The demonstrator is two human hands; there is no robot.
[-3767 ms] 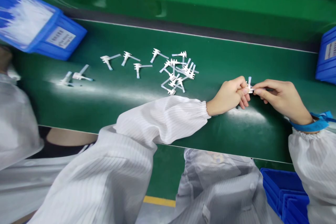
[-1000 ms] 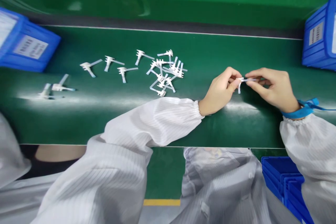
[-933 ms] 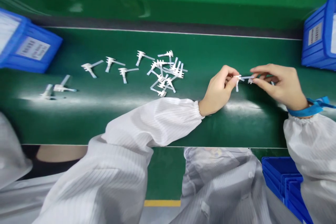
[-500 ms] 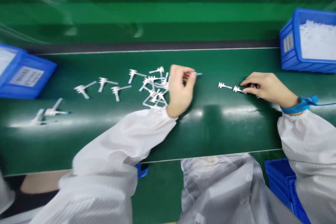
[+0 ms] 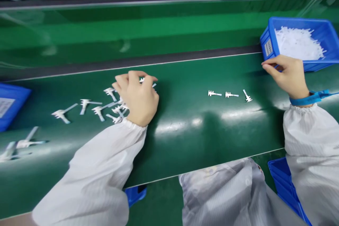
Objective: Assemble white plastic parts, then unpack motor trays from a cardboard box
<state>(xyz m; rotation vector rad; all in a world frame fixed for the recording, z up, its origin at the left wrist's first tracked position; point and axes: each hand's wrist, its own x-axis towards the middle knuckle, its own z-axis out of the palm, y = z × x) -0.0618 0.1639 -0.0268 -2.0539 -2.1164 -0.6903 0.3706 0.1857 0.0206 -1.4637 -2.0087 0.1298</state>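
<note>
My left hand (image 5: 139, 100) is over a cluster of small white plastic parts (image 5: 116, 109) with pale stems, its fingers apart. It hides some of them, and bits of parts show between and beside its fingers. My right hand (image 5: 288, 74), with a blue wrist strap (image 5: 308, 99), is raised at the front left corner of a blue bin (image 5: 270, 39). Its thumb and forefinger are close together in a pinch; I cannot see anything between the tips. Three single white parts, the middle one (image 5: 231, 95) among them, lie in a loose row left of that hand.
White pieces (image 5: 299, 44) fill much of the right bin. Another blue bin (image 5: 13, 104) stands at the left. Several two-stemmed white parts (image 5: 61, 114) lie toward the left of the green tabletop (image 5: 182, 91). A ledge (image 5: 185, 0) runs along the back.
The view has shifted, so the table's things appear further left. My left hand has moved left onto the cluster, out of its pinch on a thin pale piece. My right hand left the row for the bin.
</note>
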